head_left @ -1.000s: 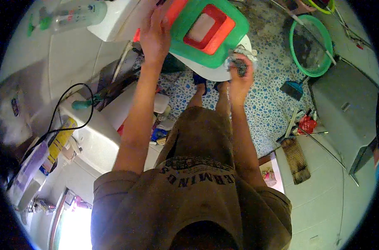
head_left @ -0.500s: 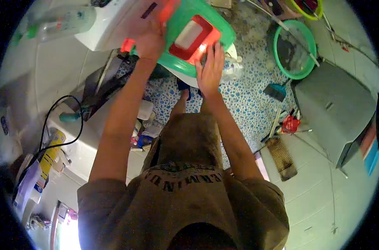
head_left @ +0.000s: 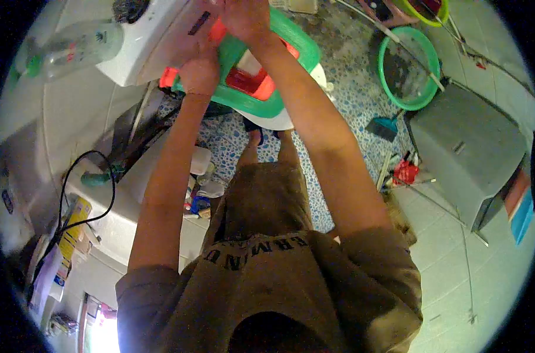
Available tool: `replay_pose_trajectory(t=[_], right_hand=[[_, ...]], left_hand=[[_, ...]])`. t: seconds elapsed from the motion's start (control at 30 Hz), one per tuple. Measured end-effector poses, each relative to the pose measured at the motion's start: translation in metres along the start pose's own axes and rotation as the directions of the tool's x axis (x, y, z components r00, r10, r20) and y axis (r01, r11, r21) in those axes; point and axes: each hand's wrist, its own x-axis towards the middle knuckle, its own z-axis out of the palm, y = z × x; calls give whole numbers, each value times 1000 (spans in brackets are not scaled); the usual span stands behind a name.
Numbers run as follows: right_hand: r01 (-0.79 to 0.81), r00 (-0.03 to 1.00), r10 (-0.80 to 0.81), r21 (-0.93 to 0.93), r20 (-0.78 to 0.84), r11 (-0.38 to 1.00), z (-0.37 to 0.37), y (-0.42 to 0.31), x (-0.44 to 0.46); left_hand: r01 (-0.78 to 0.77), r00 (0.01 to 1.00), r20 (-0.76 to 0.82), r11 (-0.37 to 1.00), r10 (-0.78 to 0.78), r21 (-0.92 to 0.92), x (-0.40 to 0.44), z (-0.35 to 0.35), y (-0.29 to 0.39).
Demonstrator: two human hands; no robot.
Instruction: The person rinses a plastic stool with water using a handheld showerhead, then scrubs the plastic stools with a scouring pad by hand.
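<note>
A green plastic piece with a red recessed middle point(head_left: 261, 88), resembling a child's toilet seat, lies over a white rounded rim point(head_left: 276, 122). Its red recess holds a whitish block, partly behind my right forearm. My left hand point(head_left: 200, 73) is closed at the piece's left edge, between a red tab point(head_left: 168, 76) and another red part point(head_left: 218, 30); its fingertips are hidden. At the top edge, my right hand point(head_left: 244, 20) has curled fingers beside that upper red part. What it holds is hidden. A white box-like body point(head_left: 144, 47) stands directly left of both hands.
A clear bottle with a green cap point(head_left: 82, 47) is at upper left. A green-rimmed basin point(head_left: 411, 67), a small blue broom point(head_left: 385, 126) and a grey bin-like box point(head_left: 470, 147) are on the right. A black cable point(head_left: 113, 176) loops at left.
My right hand has left the lower right of the green piece and moved up and left across it, near my left hand. My left hand has shifted slightly down and left.
</note>
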Motion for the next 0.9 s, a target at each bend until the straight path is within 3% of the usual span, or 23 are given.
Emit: replay_pose_trajectory(t=[0.03, 0.07, 0.1, 0.17, 0.23, 0.3, 0.4, 0.43, 0.5, 0.53, 0.57, 0.6, 0.63, 0.7, 0.73, 0.83, 0.9], right_hand=[[173, 981, -149, -215, 120, 961, -10, 3, -5], [-71, 959, 50, 66, 280, 995, -32, 17, -18], [-351, 862, 186, 290, 472, 890, -60, 38, -35], [-340, 940, 311, 349, 138, 873, -88, 53, -88], [-545, 822, 562, 415, 92, 729, -112, 37, -131], [-676, 610, 781, 602, 133, 425, -120, -2, -163], [-759, 475, 860, 582, 186, 293, -144, -76, -184], [-775, 423, 890, 578, 171, 257, -142, -78, -186], [-667, 258, 884, 734, 389, -128, -134, -64, -188], [-658, 221, 902, 739, 372, -143, -120, -38, -187], [-562, 226, 820, 758, 526, -331, -103, -4, -188], [-453, 263, 708, 732, 655, -508, -93, 15, -195], [-435, 243, 721, 737, 649, -517, -89, 5, -208], [-220, 19, 601, 590, 799, -777, -83, -31, -231], [-203, 14, 610, 599, 793, -774, -87, -30, -224], [-558, 306, 817, 787, 488, -262, -108, -26, -200], [-522, 310, 809, 801, 499, -294, -75, 11, -205]], left_hand=[[46, 998, 46, 998, -44, -42, 5, -7, 3], [94, 992, 94, 993, -87, -73, 8, -13, 4], [88, 991, 104, 993, -80, -80, 9, -14, 5], [64, 996, 66, 997, -61, -46, 11, -12, 10], [33, 999, 33, 999, -33, 4, 13, -9, 8], [-28, 999, 21, 998, 27, 62, 4, 1, -2], [-110, 992, 74, 991, 105, 75, 4, 10, -23], [-86, 993, 85, 996, 85, 5, 2, -1, -21], [-112, 986, 113, 990, 121, -83, 7, -15, -2], [-6, 992, 128, 994, 20, -106, 17, -24, 14], [106, 984, 157, 987, -87, -119, 19, -31, 22], [73, 984, 168, 991, -54, -112, 16, -34, 27], [80, 985, 166, 988, -57, -133, 17, -35, 30], [105, 980, 183, 988, -83, -111, 17, -34, 28], [85, 982, 180, 990, -63, -113, 20, -37, 33], [180, 955, 268, 965, -125, -192, 20, -45, 42], [140, 966, 239, 974, -95, -180, 16, -30, 26]])
